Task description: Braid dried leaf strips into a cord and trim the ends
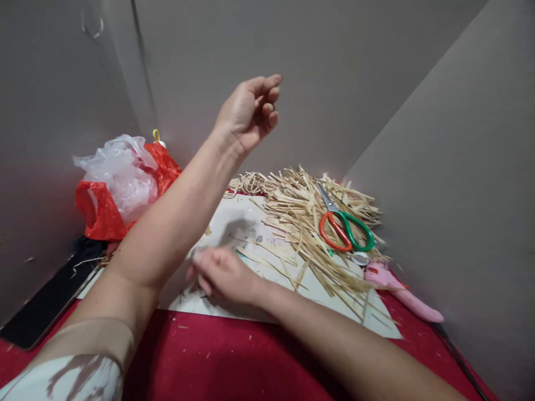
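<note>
While the left hand (248, 111) hangs high above the far edge of the white sheet (225, 209), the right hand (228, 273) is low over the sheet's near-left half. Left: fingers curled, about half closed, index and thumb close together; can't tell if a thin strand is pinched there. Right: loosely bunched, motion-blurred; can't tell what, if anything, it has hold of, or whether it touches the sheet.

Straw strips (301, 206): main pile covers the sheet's right side and spills past its far-right edge. That puts the pile to the right of both hands, well apart from the left one. A few loose strips (267, 250) lie mid-sheet, just beside the right hand. Scissors (335, 212) sit on the pile, blades pointing away from the sheet's near edge. Pink tool (401, 292) is off the sheet's right edge, on the red tabletop (200, 356).

Visibility: left forearm blocks the sheet's left part and some of the red bag (100, 209) beyond it. Rope (251, 182) behind the sheet's far edge is partly hidden by that arm. Print on the sheet unreadable; dark smudge by the right hand unclear. Black cord (460, 356), right of the sheet, runs out of frame.
</note>
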Motion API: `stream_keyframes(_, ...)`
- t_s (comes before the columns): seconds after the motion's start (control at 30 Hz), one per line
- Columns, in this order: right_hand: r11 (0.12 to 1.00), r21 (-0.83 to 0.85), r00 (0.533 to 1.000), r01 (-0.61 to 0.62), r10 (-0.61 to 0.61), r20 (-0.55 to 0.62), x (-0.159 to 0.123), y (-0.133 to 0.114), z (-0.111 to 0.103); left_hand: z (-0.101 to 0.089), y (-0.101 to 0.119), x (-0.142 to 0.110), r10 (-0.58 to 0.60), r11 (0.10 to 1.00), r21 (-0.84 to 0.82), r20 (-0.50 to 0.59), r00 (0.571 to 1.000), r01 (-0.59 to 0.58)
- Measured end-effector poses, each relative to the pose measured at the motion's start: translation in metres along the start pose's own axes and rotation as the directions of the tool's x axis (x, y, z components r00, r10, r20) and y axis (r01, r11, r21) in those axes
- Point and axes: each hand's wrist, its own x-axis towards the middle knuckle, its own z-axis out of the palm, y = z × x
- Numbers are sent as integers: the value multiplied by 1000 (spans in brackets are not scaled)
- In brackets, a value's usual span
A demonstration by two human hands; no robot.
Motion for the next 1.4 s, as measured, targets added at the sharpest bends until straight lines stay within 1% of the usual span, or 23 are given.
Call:
stream_keyframes(0.03,988,-146,995,43,-29,94,-10,2,6,-8,5,3,85,993,76,66,994,-90)
stream_keyframes(0.07,941,-324,986,93,-43,160,-21,5,7,-18,10,7,179,969,152,118,977,-196)
stream_keyframes(0.1,868,-481,984,126,-47,173,-32,7,6,-31,14,11,271,914,263,172,947,-310)
stream_keyframes(0.13,797,-584,985,151,-74,154,-42,9,1,-45,16,15,326,837,394,197,924,-380)
stream_keyframes(0.17,754,-639,989,151,-115,98,-49,10,-6,-61,15,20,340,759,518,202,918,-395)
stream_keyframes(0.23,751,-649,976,122,-210,-59,-55,11,-23,-92,3,27,269,588,754,158,950,-292)
stream_keyframes(0.3,795,-601,941,77,-258,-220,-54,12,-39,-122,-20,34,193,356,923,81,978,-147)
stream_keyframes(0.33,817,-575,923,53,-259,-283,-51,12,-45,-135,-34,37,176,246,965,43,983,-87)
stream_keyframes(0.37,835,-549,910,30,-250,-330,-48,12,-51,-147,-49,40,171,161,986,7,985,-35)
stream_keyframes(0.4,851,-525,902,11,-234,-361,-45,13,-55,-158,-62,43,199,87,996,-15,980,-3)
stream_keyframes(0.47,871,-490,897,-26,-196,-395,-41,17,-60,-176,-84,50,230,-15,998,-51,972,55)
stream_keyframes(0.53,880,-471,899,-57,-161,-408,-40,24,-63,-188,-97,56,178,-94,991,-76,981,93)
stream_keyframes(0.6,886,-456,901,-86,-127,-415,-41,32,-66,-195,-102,60,133,-172,978,-92,987,115)
stream_keyframes(0.67,894,-434,899,-110,-97,-428,-42,38,-71,-198,-103,61,114,-207,971,-98,989,120)
stream_keyframes(0.73,912,-387,890,-134,-60,-452,-42,41,-77,-200,-101,59,109,-196,973,-99,989,119)
stream_keyframes(0.83,952,-253,857,-175,21,-515,-35,41,-87,-200,-99,52,133,-139,984,-93,987,111)
stream_keyframes(0.93,982,-63,811,-177,109,-575,-22,41,-94,-200,-98,44,177,-60,997,-28,984,39)
stream_keyframes(1.0,987,66,786,-149,159,-597,-12,45,-98,-197,-97,38,185,42,999,18,983,-26)
stream_keyframes(1.1,968,222,748,-116,232,-622,5,51,-100,-187,-96,26,143,280,955,62,988,-100)
stream_keyframes(1.17,945,315,729,-86,275,-626,15,52,-100,-178,-95,16,83,454,884,86,993,-115)
stream_keyframes(1.23,915,400,727,-52,309,-613,24,50,-100,-169,-95,7,23,585,806,97,995,-92)
stream_keyframes(1.3,881,471,736,-42,346,-582,32,47,-99,-164,-96,1,-8,652,755,105,994,-75)
stream_keyframes(1.4,835,547,756,-60,396,-522,42,44,-98,-162,-99,-2,-31,679,730,136,990,-79)
